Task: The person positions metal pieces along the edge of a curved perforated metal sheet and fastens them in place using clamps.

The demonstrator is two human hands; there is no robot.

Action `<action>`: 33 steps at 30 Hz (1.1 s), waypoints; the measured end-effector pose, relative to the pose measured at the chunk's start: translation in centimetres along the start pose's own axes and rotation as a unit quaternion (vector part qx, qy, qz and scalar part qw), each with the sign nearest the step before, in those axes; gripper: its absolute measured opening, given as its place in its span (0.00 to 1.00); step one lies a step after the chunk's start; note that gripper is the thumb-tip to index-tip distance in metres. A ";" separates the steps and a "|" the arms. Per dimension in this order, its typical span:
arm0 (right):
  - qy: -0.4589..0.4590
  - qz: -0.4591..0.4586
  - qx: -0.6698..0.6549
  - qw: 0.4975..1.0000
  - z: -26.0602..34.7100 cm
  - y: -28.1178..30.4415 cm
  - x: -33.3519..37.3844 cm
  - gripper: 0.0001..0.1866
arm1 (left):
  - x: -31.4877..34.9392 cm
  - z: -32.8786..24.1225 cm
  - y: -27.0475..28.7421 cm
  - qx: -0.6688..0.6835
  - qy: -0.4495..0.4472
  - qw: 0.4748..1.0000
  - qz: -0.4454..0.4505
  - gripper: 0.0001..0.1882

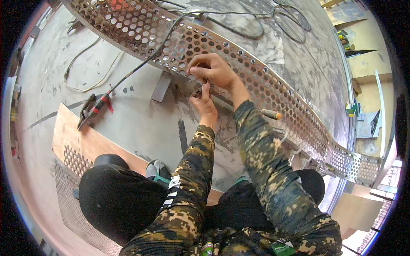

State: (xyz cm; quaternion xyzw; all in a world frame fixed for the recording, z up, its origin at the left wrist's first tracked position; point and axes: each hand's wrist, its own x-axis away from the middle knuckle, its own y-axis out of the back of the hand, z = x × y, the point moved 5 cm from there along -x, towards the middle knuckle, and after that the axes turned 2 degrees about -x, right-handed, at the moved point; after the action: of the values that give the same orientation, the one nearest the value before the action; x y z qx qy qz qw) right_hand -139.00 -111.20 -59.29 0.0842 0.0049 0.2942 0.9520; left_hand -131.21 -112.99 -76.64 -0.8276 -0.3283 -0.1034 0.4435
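A long curved strip of perforated metal [252, 85] runs from the upper left to the lower right. At its near edge my right hand [215, 73] is closed, with thumb and fingers curled together. Something small between those fingertips is too unclear to name. Just below it my left hand [204, 106] is closed too, thumb pointing up. It grips something small and dark at the strip's edge, mostly hidden by the fingers. To the right of my hands, a tool with a wooden-looking, orange-ended handle [270, 114] lies beside the strip.
A black and red welding electrode holder [97, 107] rests at left by a wooden board [70, 130]; its cable [164, 40] crosses the strip. A grey metal block [162, 86] stands against the strip's near edge. More cable [294, 25] lies coiled at the top right.
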 end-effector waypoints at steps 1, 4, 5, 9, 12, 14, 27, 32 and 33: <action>0.006 0.139 -0.026 0.990 0.2 -1.0 -0.2 0.08 | 0.0 0.4 0.2 -0.001 0.001 1.000 -0.003 0.28; 0.044 0.086 -0.003 0.995 -2.1 -0.4 -0.1 0.09 | -0.1 3.3 0.8 0.011 0.027 0.999 -0.034 0.27; 0.102 -0.010 0.006 0.995 -2.2 1.2 0.5 0.08 | 0.0 4.7 0.3 0.017 0.031 0.999 -0.038 0.26; 0.100 -0.414 0.014 0.904 0.6 -3.0 1.3 0.08 | -6.6 4.4 4.9 0.253 0.142 0.946 0.144 0.24; 0.044 -0.367 0.032 0.929 -1.2 -0.2 3.1 0.07 | -2.2 5.9 3.1 0.064 0.042 0.997 0.004 0.24; 0.038 -0.161 0.206 0.964 -0.1 0.6 2.5 0.06 | -1.9 4.9 2.2 0.084 0.049 0.995 0.030 0.25; 0.223 0.190 0.693 0.659 4.9 -0.9 3.4 0.06 | 0.6 -0.9 -0.6 -0.022 -0.036 0.999 -0.018 0.34; 0.118 0.188 0.707 0.672 5.3 -1.7 3.6 0.07 | 0.8 0.1 -0.6 -0.024 -0.008 0.999 -0.038 0.36; 0.054 0.187 0.697 0.690 5.1 -1.7 3.4 0.08 | 0.6 0.5 -0.5 -0.001 -0.006 0.999 -0.033 0.37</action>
State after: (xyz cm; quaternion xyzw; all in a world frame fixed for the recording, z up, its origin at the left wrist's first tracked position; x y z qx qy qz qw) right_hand -134.98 -111.50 -54.38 0.7071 0.2438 0.3823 0.5427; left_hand -131.07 -112.15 -76.28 -0.8173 -0.3577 -0.1133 0.4373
